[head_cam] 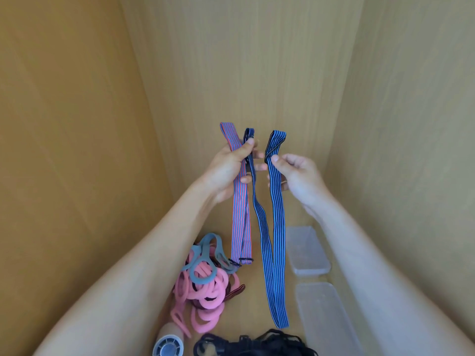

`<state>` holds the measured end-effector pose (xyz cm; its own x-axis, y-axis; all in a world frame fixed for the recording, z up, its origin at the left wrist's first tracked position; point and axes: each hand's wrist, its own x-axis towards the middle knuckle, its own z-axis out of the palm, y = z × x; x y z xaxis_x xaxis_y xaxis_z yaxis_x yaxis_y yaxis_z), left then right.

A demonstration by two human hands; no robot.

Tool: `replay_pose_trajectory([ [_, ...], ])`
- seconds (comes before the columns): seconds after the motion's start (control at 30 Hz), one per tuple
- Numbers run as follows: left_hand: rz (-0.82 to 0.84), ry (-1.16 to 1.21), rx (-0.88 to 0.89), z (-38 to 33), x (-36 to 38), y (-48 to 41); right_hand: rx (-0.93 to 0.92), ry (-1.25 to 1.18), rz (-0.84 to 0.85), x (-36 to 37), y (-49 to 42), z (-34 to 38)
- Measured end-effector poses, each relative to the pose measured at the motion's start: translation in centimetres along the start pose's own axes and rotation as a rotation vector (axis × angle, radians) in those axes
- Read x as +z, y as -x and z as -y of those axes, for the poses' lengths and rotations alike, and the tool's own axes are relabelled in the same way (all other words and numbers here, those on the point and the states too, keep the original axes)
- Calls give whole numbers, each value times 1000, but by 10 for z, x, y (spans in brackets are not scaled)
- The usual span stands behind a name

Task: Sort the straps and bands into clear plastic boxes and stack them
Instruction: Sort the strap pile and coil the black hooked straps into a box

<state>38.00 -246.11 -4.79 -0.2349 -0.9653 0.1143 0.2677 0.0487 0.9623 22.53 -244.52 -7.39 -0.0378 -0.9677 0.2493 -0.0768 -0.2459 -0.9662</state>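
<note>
My left hand point(228, 165) is raised and grips a red-and-blue striped strap point(240, 219) together with one end of a long blue striped strap point(275, 253). My right hand point(295, 173) pinches the other end of that blue strap between thumb and fingers. Both straps hang down in loops above the wooden surface. Two clear plastic boxes point(307, 250) point(326, 317) lie below my right forearm, both without lids.
A heap of pink bands point(205, 296) with grey bands point(205, 263) on top lies at the lower left. Black straps point(257, 343) sit at the bottom edge beside a small cylinder point(169, 343). Wooden walls close in on the left, back and right.
</note>
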Motion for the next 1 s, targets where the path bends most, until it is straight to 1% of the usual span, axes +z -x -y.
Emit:
replay_pose_trajectory([
  [0.1, 4, 1, 27, 1, 0, 1, -21, -33, -3, -2, 1, 2],
  [0.2, -25, -21, 39, 3, -1, 1, -38, -22, 40, 1, 4, 4],
  [0.3, -35, -10, 25, 5, 1, 2, -70, 54, 80, 10, 6, 3],
  [0.4, -23, -17, 5, 4, 5, 4, -100, 160, 47, 16, 2, -2],
  [0.5, 0, -34, 22, 3, 6, 6, -82, 193, 27, 15, -2, -6],
  [0.6, 26, -30, -1, 2, 7, 8, -69, 125, -24, 13, -2, -7],
  [0.73, 84, -40, -53, 1, 8, 9, -3, -5, 88, 10, 2, -6],
  [0.87, 100, -112, -87, 1, 3, 9, -14, -4, -15, 4, 4, -6],
  [0.93, 106, -153, -86, 2, -1, 9, -11, -24, -26, -3, 3, -4],
  [1.0, 92, -144, -79, 4, -4, 6, -3, -35, -4, -11, 3, -2],
])
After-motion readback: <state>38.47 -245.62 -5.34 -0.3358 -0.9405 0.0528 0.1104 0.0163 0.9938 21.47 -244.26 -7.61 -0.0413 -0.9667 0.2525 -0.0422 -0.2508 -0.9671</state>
